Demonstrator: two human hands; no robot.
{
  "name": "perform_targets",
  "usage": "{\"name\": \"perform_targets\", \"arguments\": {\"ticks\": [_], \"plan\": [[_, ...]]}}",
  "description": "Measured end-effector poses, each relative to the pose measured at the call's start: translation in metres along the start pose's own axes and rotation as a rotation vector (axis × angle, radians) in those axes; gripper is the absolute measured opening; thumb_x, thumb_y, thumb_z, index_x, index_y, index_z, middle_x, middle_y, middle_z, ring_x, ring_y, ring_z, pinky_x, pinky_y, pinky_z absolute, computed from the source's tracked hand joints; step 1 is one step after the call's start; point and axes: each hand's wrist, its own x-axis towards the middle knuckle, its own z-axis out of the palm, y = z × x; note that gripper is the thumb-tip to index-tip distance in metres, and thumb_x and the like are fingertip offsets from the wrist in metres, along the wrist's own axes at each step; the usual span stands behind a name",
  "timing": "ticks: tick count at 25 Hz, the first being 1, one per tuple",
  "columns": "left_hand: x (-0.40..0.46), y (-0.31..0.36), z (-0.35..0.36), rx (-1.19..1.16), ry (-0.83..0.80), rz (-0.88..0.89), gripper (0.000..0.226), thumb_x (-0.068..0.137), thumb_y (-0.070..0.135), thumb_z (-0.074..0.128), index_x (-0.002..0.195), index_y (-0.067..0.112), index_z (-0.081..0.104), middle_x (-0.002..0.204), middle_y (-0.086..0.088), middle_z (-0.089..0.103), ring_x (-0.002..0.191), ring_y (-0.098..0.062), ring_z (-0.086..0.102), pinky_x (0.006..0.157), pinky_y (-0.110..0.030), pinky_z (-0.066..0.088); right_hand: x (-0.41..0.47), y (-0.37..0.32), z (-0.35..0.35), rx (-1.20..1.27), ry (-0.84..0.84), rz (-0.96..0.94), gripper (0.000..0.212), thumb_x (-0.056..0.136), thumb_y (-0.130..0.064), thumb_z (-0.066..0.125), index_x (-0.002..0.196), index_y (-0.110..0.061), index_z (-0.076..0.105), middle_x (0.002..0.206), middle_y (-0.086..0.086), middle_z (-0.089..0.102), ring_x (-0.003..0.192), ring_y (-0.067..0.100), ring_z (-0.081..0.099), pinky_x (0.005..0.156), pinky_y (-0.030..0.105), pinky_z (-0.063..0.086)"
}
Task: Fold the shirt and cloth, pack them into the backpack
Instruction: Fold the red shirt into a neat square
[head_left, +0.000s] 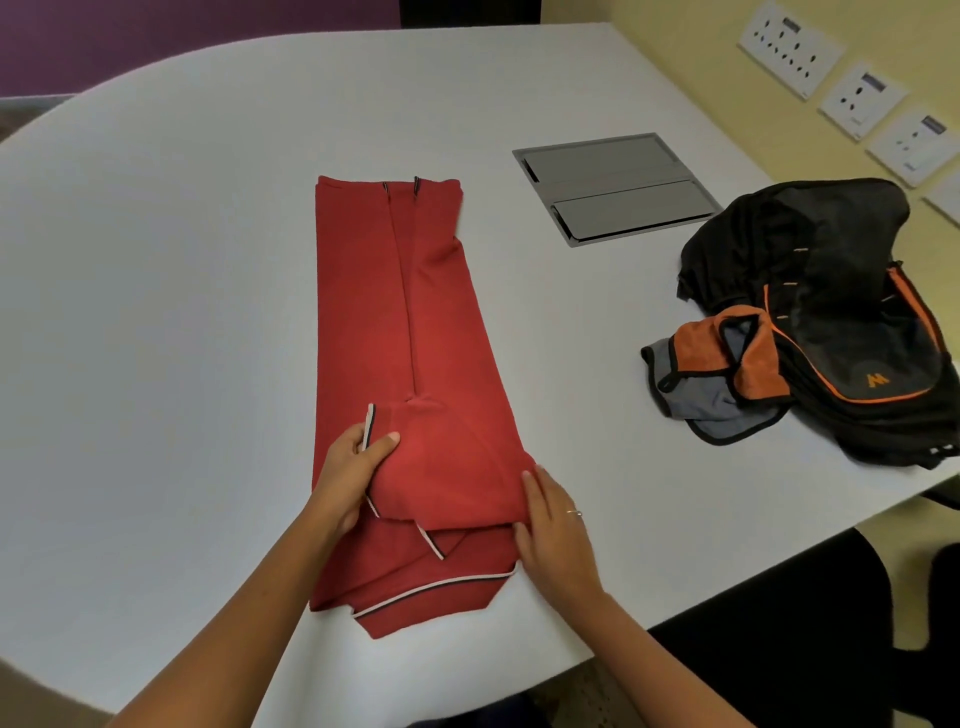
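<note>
The left hand (358, 467) pinches a sleeve fold and the right hand (550, 525) lies flat-fingered on the near end of the red shirt (410, 322) (already 1 long strip), steadying it, with the cloth (722, 374) and backpack (852, 306) waiting to the shirt's right.

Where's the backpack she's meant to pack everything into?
The black backpack with orange trim lies on the right side of the white table, beside the metal cable hatch, well right of the red shirt.
</note>
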Motion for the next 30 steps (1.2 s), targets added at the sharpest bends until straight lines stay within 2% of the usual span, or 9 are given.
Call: {"name": "perform_targets", "arguments": {"ticks": [3, 5, 7, 9, 12, 15, 18, 23, 30], "plan": [[-0.001, 0.015, 0.002, -0.028, -0.034, 0.037, 0.017, 0.089, 0.019, 0.065, 0.106, 0.018, 0.064, 0.104, -0.007, 0.07, 0.096, -0.024, 0.067, 0.086, -0.039, 0.054, -0.003, 0.017, -0.002, 0.053, 0.017, 0.075, 0.043, 0.083, -0.004, 0.053, 0.126, -0.003, 0.055, 0.12, 0.015, 0.06, 0.097, 0.028, 0.064, 0.07, 0.034, 0.058], [-0.002, 0.021, -0.001, -0.045, -0.038, 0.061, 0.016, 0.089, 0.021, 0.065, 0.105, 0.022, 0.063, 0.104, -0.005, 0.069, 0.094, -0.021, 0.068, 0.082, -0.036, 0.055, -0.005, 0.021, -0.003, 0.059, 0.004, 0.075, 0.028, 0.081, -0.006, 0.055, 0.108, -0.007, 0.064, 0.1, 0.008, 0.065, 0.079, 0.022, 0.065, 0.056, 0.026, 0.055], [-0.002, 0.019, -0.011, -0.014, -0.008, 0.094, 0.016, 0.089, 0.022, 0.065, 0.104, 0.023, 0.062, 0.102, -0.001, 0.068, 0.091, -0.018, 0.067, 0.078, -0.032, 0.054, -0.009, 0.022, -0.002, 0.048, -0.013, 0.061, 0.017, 0.079, -0.009, 0.057, 0.093, -0.009, 0.067, 0.086, 0.003, 0.064, 0.066, 0.017, 0.062, 0.049, 0.019, 0.048], [0.0, 0.007, -0.026, 0.093, 0.053, 0.102, 0.019, 0.09, 0.023, 0.064, 0.108, 0.021, 0.059, 0.103, 0.001, 0.066, 0.092, -0.017, 0.065, 0.076, -0.028, 0.052, -0.013, 0.022, 0.0, 0.043, -0.016, 0.038, 0.013, 0.08, -0.009, 0.055, 0.087, -0.01, 0.065, 0.082, 0.0, 0.062, 0.064, 0.014, 0.059, 0.05, 0.017, 0.045], [0.005, -0.014, -0.041, 0.274, 0.124, 0.07, 0.028, 0.091, 0.029, 0.062, 0.116, 0.017, 0.059, 0.102, 0.0, 0.063, 0.093, -0.021, 0.061, 0.082, -0.034, 0.049, -0.018, 0.021, 0.002, 0.064, -0.014, -0.008, 0.02, 0.082, -0.013, 0.042, 0.082, -0.011, 0.062, 0.078, -0.001, 0.059, 0.064, 0.014, 0.055, 0.055, 0.02, 0.045], [0.011, -0.023, -0.041, 0.392, 0.145, 0.068, 0.021, 0.093, 0.036, 0.056, 0.105, 0.019, 0.057, 0.093, 0.003, 0.06, 0.089, -0.023, 0.058, 0.08, -0.035, 0.047, -0.021, 0.017, -0.002, 0.118, -0.026, -0.032, 0.016, 0.076, -0.012, 0.04, 0.077, -0.013, 0.055, 0.076, -0.002, 0.053, 0.063, 0.013, 0.049, 0.059, 0.021, 0.04], [0.013, -0.024, -0.038, 0.446, 0.154, 0.137, 0.026, 0.096, 0.036, 0.051, 0.096, 0.011, 0.057, 0.085, -0.004, 0.06, 0.08, -0.023, 0.057, 0.067, -0.029, 0.045, -0.022, 0.014, -0.001, 0.149, -0.042, -0.036, 0.017, 0.077, -0.009, 0.039, 0.08, -0.013, 0.055, 0.079, -0.002, 0.05, 0.067, 0.012, 0.046, 0.063, 0.023, 0.036], [0.014, -0.026, -0.046, 0.526, 0.19, 0.238, 0.023, 0.098, 0.033, 0.049, 0.091, 0.012, 0.056, 0.08, -0.003, 0.061, 0.073, -0.016, 0.056, 0.064, -0.025, 0.043, -0.027, 0.013, 0.003, 0.109, -0.096, -0.065, 0.023, 0.08, -0.012, 0.043, 0.093, -0.012, 0.062, 0.088, 0.0, 0.054, 0.073, 0.012, 0.05, 0.063, 0.022, 0.043], [0.024, -0.033, -0.052, 0.548, 0.263, 0.088, 0.019, 0.094, 0.03, 0.055, 0.084, 0.013, 0.056, 0.078, -0.006, 0.06, 0.077, -0.025, 0.058, 0.062, -0.029, 0.041, -0.019, 0.013, -0.002, 0.066, -0.12, -0.088, 0.02, 0.076, -0.016, 0.043, 0.075, -0.017, 0.063, 0.075, -0.007, 0.059, 0.069, 0.012, 0.048, 0.06, 0.023, 0.042]]}}
